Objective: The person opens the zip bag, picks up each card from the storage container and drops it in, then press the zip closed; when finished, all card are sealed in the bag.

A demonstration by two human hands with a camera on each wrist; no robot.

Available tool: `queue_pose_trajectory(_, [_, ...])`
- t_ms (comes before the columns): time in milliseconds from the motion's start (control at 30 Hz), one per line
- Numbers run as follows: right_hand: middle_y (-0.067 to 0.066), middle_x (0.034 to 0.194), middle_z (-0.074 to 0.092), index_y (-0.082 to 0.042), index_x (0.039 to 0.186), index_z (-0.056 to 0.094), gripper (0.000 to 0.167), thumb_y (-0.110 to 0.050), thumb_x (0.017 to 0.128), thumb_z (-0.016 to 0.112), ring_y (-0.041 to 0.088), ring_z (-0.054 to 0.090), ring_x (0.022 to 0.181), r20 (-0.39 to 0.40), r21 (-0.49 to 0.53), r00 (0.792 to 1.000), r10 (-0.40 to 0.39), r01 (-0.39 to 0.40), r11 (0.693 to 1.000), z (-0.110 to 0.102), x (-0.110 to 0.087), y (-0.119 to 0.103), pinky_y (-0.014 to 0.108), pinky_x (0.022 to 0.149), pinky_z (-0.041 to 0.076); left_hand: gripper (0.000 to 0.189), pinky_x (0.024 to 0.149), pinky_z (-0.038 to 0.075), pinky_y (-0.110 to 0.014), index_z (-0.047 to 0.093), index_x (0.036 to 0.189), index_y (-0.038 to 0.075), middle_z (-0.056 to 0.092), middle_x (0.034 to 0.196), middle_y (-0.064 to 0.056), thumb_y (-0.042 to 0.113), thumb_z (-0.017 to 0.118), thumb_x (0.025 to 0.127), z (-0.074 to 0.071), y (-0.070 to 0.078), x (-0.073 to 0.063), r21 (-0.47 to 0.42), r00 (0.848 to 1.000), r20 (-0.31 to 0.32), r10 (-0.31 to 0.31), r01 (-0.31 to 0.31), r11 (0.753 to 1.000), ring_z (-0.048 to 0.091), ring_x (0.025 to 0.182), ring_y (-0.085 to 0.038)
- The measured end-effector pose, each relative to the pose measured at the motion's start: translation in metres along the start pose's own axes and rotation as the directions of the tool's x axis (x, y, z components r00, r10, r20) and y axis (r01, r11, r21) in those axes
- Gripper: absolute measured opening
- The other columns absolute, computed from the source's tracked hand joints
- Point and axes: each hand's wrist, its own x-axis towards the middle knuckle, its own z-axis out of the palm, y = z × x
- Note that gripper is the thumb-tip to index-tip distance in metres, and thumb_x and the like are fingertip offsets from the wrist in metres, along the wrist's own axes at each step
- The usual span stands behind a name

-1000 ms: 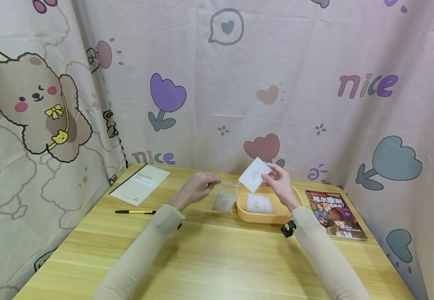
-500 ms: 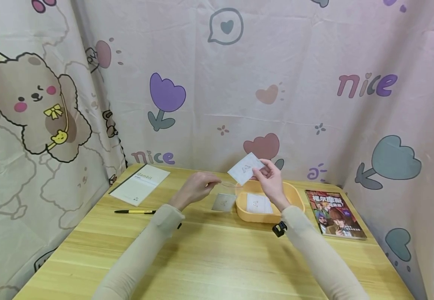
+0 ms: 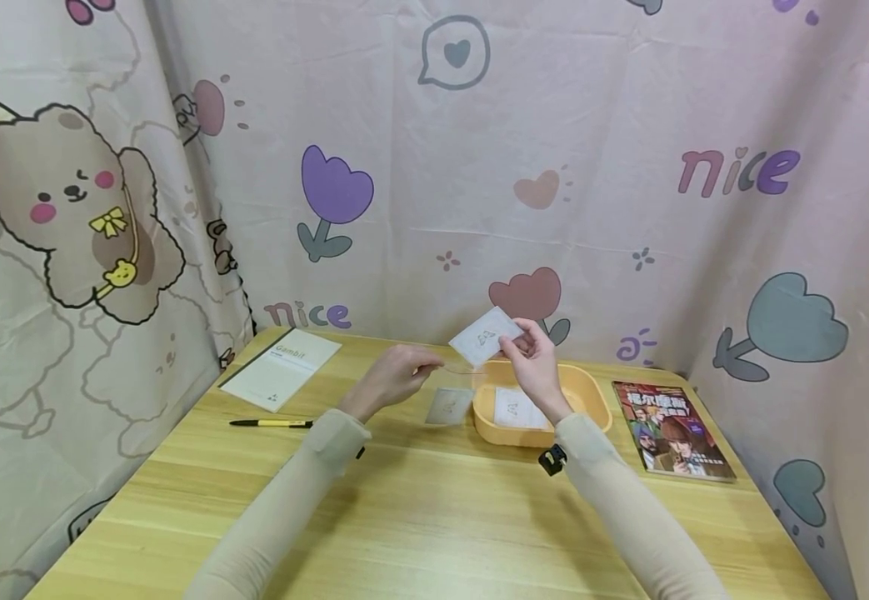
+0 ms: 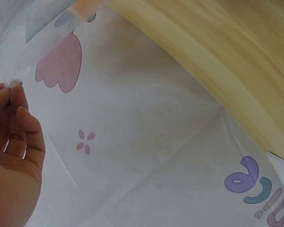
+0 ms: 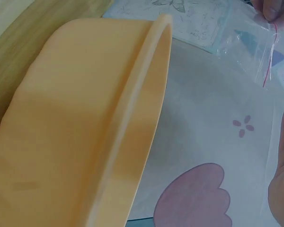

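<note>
My left hand (image 3: pixel 395 377) pinches the edge of a clear zip bag (image 5: pixel 248 45) with a red seal line. The bag hangs down over the table. A greyish card (image 3: pixel 447 407) shows below it; I cannot tell whether it lies inside the bag or behind it. My right hand (image 3: pixel 537 367) holds a white card (image 3: pixel 479 340) with a butterfly drawing between thumb and fingers, tilted, just above and right of the bag's mouth. Below that hand stands an orange bin (image 3: pixel 591 396). Inside it lies another white card (image 3: pixel 512 408), with a similar drawing.
At the back left lies a white notebook (image 3: pixel 280 369) with a dark spine. A black and yellow pen (image 3: pixel 269 423) is in front of it. Right of the bin is a colourful book (image 3: pixel 674 429). A printed curtain (image 3: pixel 434 167) hangs behind the table.
My right hand has moved left with the white card, from over the bin to near the bag's mouth, and the card has tilted flatter. The left hand has stayed still.
</note>
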Motion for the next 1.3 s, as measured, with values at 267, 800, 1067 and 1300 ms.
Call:
queue_pose_trajectory(267, [0.038,0.096,0.062,0.015,0.119,0.054,0.030,0.008,0.091,0.061,0.013,0.068,0.078,0.059,-0.106,0.998,-0.035,0.041,0.993,0.003,-0.004,-0.011,0.028,0.072,0.060,0.017,0.083,0.058,-0.032,0.076,0.103,0.007,0.076,0.100,-0.004,0.002,0.065,0.091,0.000,0.000,0.003,0.000,1.000,0.011,0.004,-0.004,1.000,0.072,0.091,-0.018])
queue_pose_trajectory(800, [0.018,0.087,0.071,-0.004,0.115,0.070,0.024,-0.013,0.094,0.066,0.021,0.065,0.075,0.133,-0.417,0.991,0.028,0.030,0.909,-0.005,-0.007,0.014,0.017,0.068,0.050,0.018,0.079,0.058,-0.029,0.077,0.103,0.009,0.076,0.099,-0.003,0.001,0.067,0.089,0.004,-0.001,0.002,0.003,1.000,0.005,0.010,-0.010,1.000,0.072,0.087,-0.015])
queue_pose_trajectory(1067, [0.009,0.102,0.073,-0.009,0.109,0.074,0.019,-0.018,0.094,0.067,0.009,0.065,0.083,0.195,-0.424,0.981,0.002,0.083,0.902,-0.003,-0.008,0.019,0.024,0.077,0.055,0.018,0.078,0.058,-0.029,0.077,0.102,0.009,0.076,0.097,-0.004,0.001,0.067,0.089,0.004,0.000,0.002,0.008,1.000,0.002,0.018,-0.018,1.000,0.072,0.085,-0.015])
queue_pose_trajectory(1300, [0.005,0.096,0.066,-0.007,0.104,0.076,0.016,-0.013,0.093,0.067,0.012,0.057,0.081,0.259,-0.430,0.966,-0.001,0.116,0.895,-0.004,-0.007,0.022,0.023,0.072,0.051,0.017,0.079,0.059,-0.029,0.077,0.102,0.008,0.076,0.097,-0.005,0.001,0.066,0.090,0.004,0.001,0.002,0.006,1.000,-0.002,0.029,-0.029,1.000,0.072,0.085,-0.016])
